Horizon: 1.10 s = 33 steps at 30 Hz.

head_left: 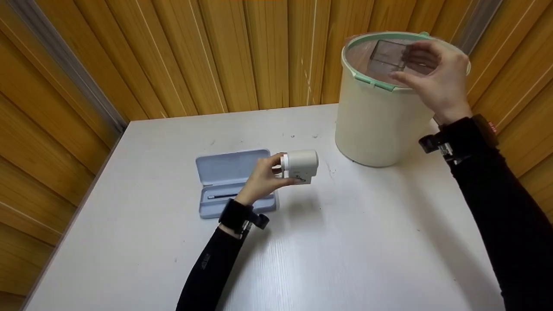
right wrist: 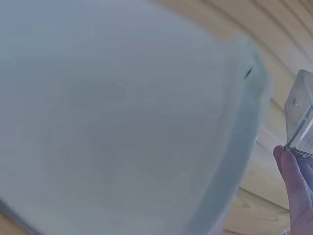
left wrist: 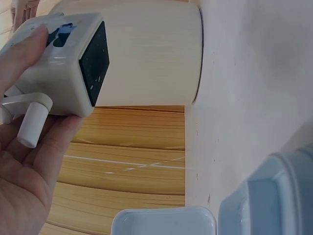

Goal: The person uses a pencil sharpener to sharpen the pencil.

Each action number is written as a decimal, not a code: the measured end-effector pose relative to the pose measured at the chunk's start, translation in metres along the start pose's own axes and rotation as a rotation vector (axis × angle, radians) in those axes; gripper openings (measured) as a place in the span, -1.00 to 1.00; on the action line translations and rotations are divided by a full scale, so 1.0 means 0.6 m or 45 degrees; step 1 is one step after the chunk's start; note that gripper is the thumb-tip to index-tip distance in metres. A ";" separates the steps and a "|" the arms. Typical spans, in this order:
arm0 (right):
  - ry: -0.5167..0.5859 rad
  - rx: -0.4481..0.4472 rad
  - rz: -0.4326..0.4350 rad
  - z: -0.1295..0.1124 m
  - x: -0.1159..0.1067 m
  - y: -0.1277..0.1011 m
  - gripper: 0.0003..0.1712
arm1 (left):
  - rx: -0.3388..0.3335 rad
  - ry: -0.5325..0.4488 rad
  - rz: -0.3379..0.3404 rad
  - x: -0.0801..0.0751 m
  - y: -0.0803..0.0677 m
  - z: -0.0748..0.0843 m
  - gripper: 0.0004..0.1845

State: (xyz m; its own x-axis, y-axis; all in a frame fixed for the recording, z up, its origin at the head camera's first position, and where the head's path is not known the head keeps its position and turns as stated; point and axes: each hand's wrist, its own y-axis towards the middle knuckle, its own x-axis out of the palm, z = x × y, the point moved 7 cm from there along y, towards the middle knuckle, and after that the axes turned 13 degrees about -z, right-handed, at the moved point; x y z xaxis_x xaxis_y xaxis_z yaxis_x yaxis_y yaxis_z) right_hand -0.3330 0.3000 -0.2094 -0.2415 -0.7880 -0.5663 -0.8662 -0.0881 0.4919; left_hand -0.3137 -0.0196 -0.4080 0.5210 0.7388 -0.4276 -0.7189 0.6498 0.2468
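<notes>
My left hand [head_left: 261, 180] holds a white hand-crank pencil sharpener [head_left: 302, 163] in the air, just right of an open blue pencil case [head_left: 233, 167]. In the left wrist view, its crank [left wrist: 33, 125] hangs by the palm and its dark base [left wrist: 95, 63] faces away from the hand. Up at the right, my right hand [head_left: 445, 80] pinches a clear smoky plastic shavings drawer [head_left: 388, 54] over the mouth of a cream bin [head_left: 371, 121]. The drawer [right wrist: 297, 105] is cut off at the edge of the right wrist view.
A pencil [head_left: 224, 195] lies in the case's lower half. The bin has a green rim [head_left: 373, 82] and a thin see-through liner. It stands at the back right of the white table [head_left: 129, 216]. Wood-panelled walls [head_left: 268, 56] rise close behind and at both sides.
</notes>
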 end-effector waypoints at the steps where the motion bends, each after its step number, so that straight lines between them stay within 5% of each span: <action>1: 0.050 -0.016 -0.019 -0.003 0.007 -0.005 -0.43 | 0.000 -0.002 0.005 -0.001 -0.001 0.000 -0.44; 11: 0.304 -0.065 -0.383 -0.003 0.103 -0.076 -0.44 | 0.028 -0.011 0.059 -0.010 -0.004 0.005 -0.45; 21: 0.292 0.070 -0.665 0.068 0.216 -0.147 -0.41 | 0.051 -0.007 0.081 -0.016 -0.009 0.010 -0.45; 33: 0.389 0.074 -0.809 0.088 0.298 -0.187 -0.42 | 0.056 -0.010 0.028 -0.008 -0.005 0.008 -0.45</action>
State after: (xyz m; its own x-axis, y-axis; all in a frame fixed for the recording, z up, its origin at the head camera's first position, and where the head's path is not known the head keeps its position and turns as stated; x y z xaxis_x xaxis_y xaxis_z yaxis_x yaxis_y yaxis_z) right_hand -0.3023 0.2010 -0.4009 0.4447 -0.7315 -0.5168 -0.8229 -0.5615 0.0867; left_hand -0.3117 -0.0243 -0.4024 0.5092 0.7542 -0.4146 -0.7093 0.6406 0.2943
